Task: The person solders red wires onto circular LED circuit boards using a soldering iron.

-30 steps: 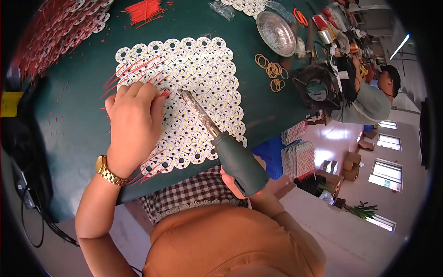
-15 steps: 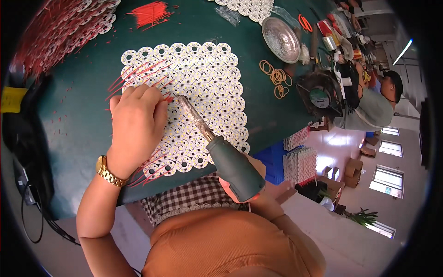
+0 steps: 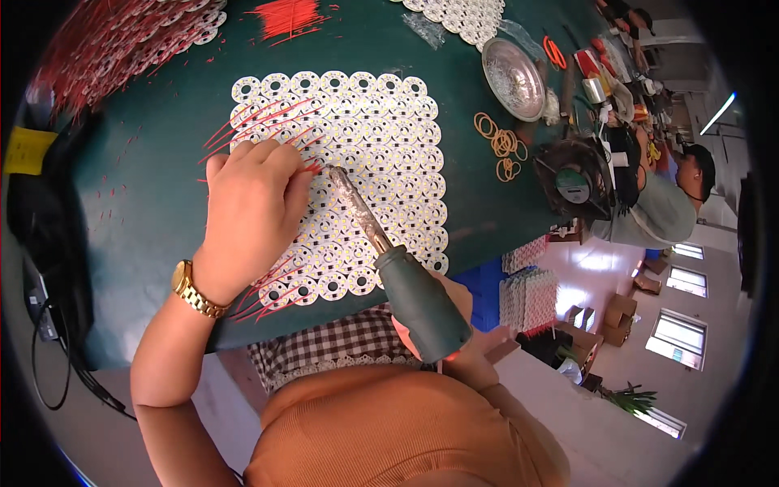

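A sheet of joined round white LED boards (image 3: pixel 389 174) lies on the green table, with thin red wires (image 3: pixel 280 116) sticking out along its left side. My left hand (image 3: pixel 253 203), a gold watch on its wrist, rests over the left part of the sheet. Its thumb and fingers pinch a red wire (image 3: pixel 312 169), whose end shows beside the fingertips. My right hand (image 3: pixel 454 300) is wrapped round the dark green handle of a soldering iron (image 3: pixel 418 296), mostly hidden behind it. The iron's metal tip points at the boards, close to the pinched wire; contact cannot be made out.
Red wires lie in a pile (image 3: pixel 286 18) at the back, beside stacked wired boards (image 3: pixel 154 36). To the right are a metal bowl (image 3: pixel 514 79), rubber bands (image 3: pixel 503 144) and a black fan (image 3: pixel 574 180). Another person (image 3: pixel 661 207) sits beyond. A dark cable bundle hangs at left.
The whole view has shifted slightly, so the table appears farther right. Both hands keep their grips, and the iron's tip stays beside the left fingertips with only a slight shift over the boards.
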Motion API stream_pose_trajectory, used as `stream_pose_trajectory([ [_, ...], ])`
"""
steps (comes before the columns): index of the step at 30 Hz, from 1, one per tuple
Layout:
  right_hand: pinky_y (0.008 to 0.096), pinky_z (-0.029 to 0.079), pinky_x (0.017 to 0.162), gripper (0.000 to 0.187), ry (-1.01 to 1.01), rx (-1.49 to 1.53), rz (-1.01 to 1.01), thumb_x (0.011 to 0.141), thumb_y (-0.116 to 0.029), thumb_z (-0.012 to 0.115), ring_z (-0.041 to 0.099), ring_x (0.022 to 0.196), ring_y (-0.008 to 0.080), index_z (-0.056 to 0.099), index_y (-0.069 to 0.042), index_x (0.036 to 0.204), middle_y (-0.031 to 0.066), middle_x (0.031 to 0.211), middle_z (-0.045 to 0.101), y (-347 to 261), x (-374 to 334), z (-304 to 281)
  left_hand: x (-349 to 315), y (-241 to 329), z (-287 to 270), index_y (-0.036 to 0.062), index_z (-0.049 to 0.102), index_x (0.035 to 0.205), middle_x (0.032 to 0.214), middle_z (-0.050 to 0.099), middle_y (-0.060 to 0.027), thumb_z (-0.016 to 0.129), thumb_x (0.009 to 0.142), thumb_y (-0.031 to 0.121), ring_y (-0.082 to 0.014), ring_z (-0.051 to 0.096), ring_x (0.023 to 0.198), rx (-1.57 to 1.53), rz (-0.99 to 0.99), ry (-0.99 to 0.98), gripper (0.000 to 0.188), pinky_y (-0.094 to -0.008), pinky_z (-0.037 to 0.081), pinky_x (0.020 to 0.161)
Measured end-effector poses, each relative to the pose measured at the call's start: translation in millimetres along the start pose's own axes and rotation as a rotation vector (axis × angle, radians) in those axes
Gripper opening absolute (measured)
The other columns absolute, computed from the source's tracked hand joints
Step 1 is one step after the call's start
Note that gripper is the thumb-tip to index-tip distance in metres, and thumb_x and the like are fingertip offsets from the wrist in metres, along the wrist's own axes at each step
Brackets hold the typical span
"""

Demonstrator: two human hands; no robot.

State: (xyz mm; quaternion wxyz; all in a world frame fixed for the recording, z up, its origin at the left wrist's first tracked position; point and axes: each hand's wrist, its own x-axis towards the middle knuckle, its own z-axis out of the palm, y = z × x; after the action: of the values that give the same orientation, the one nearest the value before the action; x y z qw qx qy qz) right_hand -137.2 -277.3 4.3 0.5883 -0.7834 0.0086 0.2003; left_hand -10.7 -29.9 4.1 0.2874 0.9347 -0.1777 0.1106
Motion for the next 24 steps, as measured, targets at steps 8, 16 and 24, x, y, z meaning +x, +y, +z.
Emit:
stream_pose_trajectory([
  [8, 0.0314, 0.047, 0.06, 0.034, 0.218, -0.17, -0.276, 0.084, -0.024, 0.067, 0.058, 0.069, 0.0153, 0.057, -0.001, 0.106, 0.0071, 0.08, 0.06, 0, -5, 8, 0, 1, 0, 0.0075, 0.057, 0.079, 0.078, 0.058, -0.006, 0.065, 0.082, 0.009, -0.0266, 0.055, 0.078, -0.004, -0.03, -0.029, 0.008, -0.0392, 0.034, 0.074],
  [16, 0.0322, 0.047, 0.074, 0.041, 0.031, 0.123, -0.15, 0.09, -0.029, 0.064, 0.058, 0.08, 0.0174, 0.05, -0.001, 0.115, 0.0109, 0.092, 0.059, -26, -13, -1, -1, -2, -13, 0.0061, 0.06, 0.081, 0.08, 0.061, -0.0085, 0.066, 0.083, 0.01, -0.0273, 0.057, 0.076, -0.006, 0.036, -0.044, 0.008, -0.0409, 0.04, 0.069],
  [24, 0.0352, 0.047, 0.074, 0.05, 0.019, 0.047, -0.374, 0.093, -0.03, 0.061, 0.059, 0.085, 0.02, 0.046, 0.002, 0.128, 0.0137, 0.099, 0.059, 23, -17, 2, -3, 15, -37, -0.0004, 0.059, 0.088, 0.079, 0.06, -0.0166, 0.062, 0.087, 0.004, -0.0346, 0.058, 0.067, -0.21, -0.156, 0.067, 0.005, -0.0407, 0.046, 0.06],
])
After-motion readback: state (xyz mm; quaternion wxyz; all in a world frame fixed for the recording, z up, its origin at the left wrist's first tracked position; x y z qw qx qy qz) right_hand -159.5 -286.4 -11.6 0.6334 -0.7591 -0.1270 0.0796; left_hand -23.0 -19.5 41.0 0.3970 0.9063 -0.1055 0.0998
